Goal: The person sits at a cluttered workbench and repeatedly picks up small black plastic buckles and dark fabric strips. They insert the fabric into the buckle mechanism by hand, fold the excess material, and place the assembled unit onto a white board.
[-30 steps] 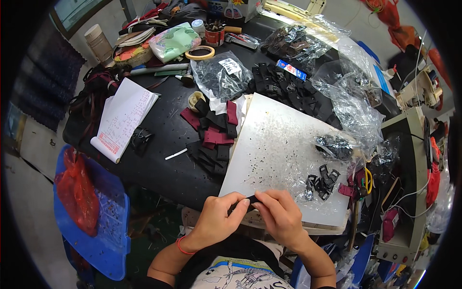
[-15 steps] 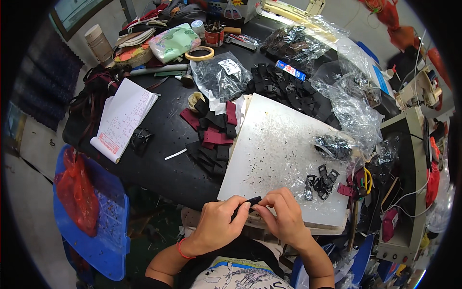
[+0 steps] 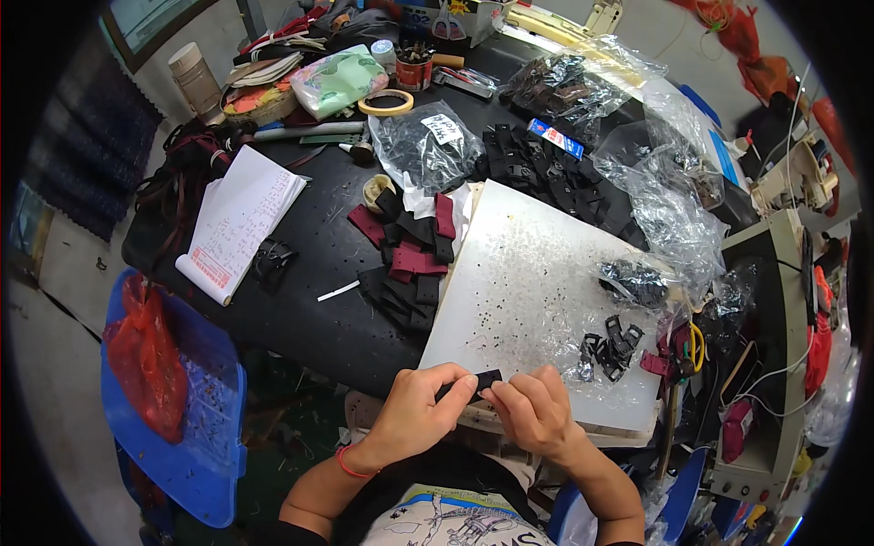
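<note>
Between my two hands, over the near edge of the white board (image 3: 519,273), is a short black strap piece (image 3: 489,378). My left hand (image 3: 421,408) is closed on it, with thumb and forefinger pinching its left part. My right hand (image 3: 535,414) pinches at its right end, fingers curled, so that end is partly hidden. Just beyond the right hand, several black plastic buckles (image 3: 622,346) lie on the board. To the left of the board is a pile of black and maroon strap pieces (image 3: 417,264).
Tiny dark bits dot the board. More black straps (image 3: 537,168) and clear plastic bags (image 3: 660,205) crowd its far side. Yellow-handled scissors (image 3: 697,346) stand at its right edge. A notepad (image 3: 241,223) lies on the black table; a blue tray (image 3: 209,391) with a red bag is lower left.
My right hand has turned and its fingers have curled in more. The black strap piece now shows a broader face between my hands. The view has shifted slightly.
</note>
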A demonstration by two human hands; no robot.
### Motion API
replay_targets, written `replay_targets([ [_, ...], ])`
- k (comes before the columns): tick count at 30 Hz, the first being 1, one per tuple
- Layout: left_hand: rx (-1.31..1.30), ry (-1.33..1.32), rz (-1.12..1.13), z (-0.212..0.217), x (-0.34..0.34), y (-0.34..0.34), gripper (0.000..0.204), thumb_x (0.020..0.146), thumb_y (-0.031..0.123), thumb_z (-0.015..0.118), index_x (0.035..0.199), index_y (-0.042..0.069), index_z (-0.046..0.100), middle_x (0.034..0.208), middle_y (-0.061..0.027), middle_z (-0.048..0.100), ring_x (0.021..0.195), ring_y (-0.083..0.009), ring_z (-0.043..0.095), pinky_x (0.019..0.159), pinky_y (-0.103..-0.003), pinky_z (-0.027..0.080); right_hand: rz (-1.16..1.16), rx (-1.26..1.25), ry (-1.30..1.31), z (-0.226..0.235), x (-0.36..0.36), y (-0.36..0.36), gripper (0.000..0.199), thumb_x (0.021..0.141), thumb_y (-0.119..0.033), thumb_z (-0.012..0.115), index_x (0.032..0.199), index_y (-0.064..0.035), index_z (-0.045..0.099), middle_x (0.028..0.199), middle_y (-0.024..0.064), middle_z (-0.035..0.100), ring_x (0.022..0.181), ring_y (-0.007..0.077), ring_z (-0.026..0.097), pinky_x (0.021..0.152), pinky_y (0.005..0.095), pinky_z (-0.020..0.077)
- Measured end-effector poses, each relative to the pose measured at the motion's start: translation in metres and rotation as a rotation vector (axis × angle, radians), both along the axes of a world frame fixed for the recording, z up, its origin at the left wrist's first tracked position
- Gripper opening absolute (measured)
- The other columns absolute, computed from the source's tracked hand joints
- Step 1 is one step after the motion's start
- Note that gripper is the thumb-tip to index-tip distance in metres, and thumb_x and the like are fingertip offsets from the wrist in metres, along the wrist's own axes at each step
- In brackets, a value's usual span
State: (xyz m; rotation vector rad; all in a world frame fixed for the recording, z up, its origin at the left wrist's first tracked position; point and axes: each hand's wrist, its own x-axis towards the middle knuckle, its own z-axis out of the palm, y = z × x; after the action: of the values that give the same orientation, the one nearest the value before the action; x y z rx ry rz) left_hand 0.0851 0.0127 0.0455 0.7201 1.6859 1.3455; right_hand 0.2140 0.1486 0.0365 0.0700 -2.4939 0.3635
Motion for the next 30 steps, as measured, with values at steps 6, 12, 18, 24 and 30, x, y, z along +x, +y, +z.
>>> replay_targets([
  [6, -0.007, 0.006, -0.016, 0.007, -0.004, 0.001, 0.023, 0.091, 0.016, 0.054, 0.086, -0.003, 0.064, 0.051, -0.0042, 0.054, 0.045, -0.0054, 0.049, 0.041, -0.024, 0.037, 0.025, -0.163, -0.034, 0.006, -0.008, 0.003, 0.027, 0.073, -0.006, 0.073, 0.097, 0.0008, 0.06, 0.086, 0.0089, 0.056, 0.071, 0.0239, 0.053, 0.06, 0.0332, 0.0427],
  [12, 0.023, -0.103, -0.039, 0.009, -0.01, -0.002, 0.024, 0.092, 0.019, 0.054, 0.086, -0.002, 0.065, 0.051, -0.0017, 0.054, 0.046, -0.0049, 0.049, 0.042, -0.023, 0.038, -0.056, -0.45, -0.003, 0.014, -0.004, -0.004, 0.034, 0.072, -0.004, 0.074, 0.102, 0.0008, 0.06, 0.091, 0.0103, 0.058, 0.075, 0.0236, 0.056, 0.063, 0.0306, 0.0472],
  [18, 0.01, -0.01, -0.067, 0.016, -0.009, 0.002, 0.022, 0.09, 0.017, 0.056, 0.091, -0.002, 0.065, 0.053, -0.0041, 0.055, 0.045, -0.0057, 0.049, 0.043, -0.024, 0.038, -0.087, -0.672, -0.168, 0.029, -0.004, -0.003, 0.029, 0.072, 0.001, 0.072, 0.099, -0.0011, 0.063, 0.086, 0.0107, 0.062, 0.072, 0.0186, 0.06, 0.064, 0.0283, 0.0478],
  [24, 0.083, 0.113, -0.117, 0.008, -0.008, -0.004, 0.023, 0.086, 0.018, 0.06, 0.096, -0.002, 0.065, 0.055, -0.008, 0.057, 0.045, -0.0065, 0.048, 0.043, -0.025, 0.037, 0.037, -0.887, -0.325, 0.026, -0.002, 0.016, 0.016, 0.076, 0.001, 0.07, 0.092, -0.0014, 0.066, 0.084, 0.0101, 0.064, 0.07, 0.0191, 0.063, 0.062, 0.0267, 0.049],
  [30, -0.027, -0.005, -0.089, 0.01, -0.007, -0.006, 0.021, 0.085, 0.015, 0.064, 0.096, -0.003, 0.065, 0.055, 0.0002, 0.056, 0.047, -0.0008, 0.043, 0.042, -0.023, 0.032, -0.09, -0.666, -0.309, 0.026, -0.003, 0.0, 0.012, 0.079, 0.002, 0.067, 0.089, -0.0003, 0.062, 0.082, 0.0111, 0.063, 0.065, 0.0213, 0.062, 0.061, 0.028, 0.0489],
])
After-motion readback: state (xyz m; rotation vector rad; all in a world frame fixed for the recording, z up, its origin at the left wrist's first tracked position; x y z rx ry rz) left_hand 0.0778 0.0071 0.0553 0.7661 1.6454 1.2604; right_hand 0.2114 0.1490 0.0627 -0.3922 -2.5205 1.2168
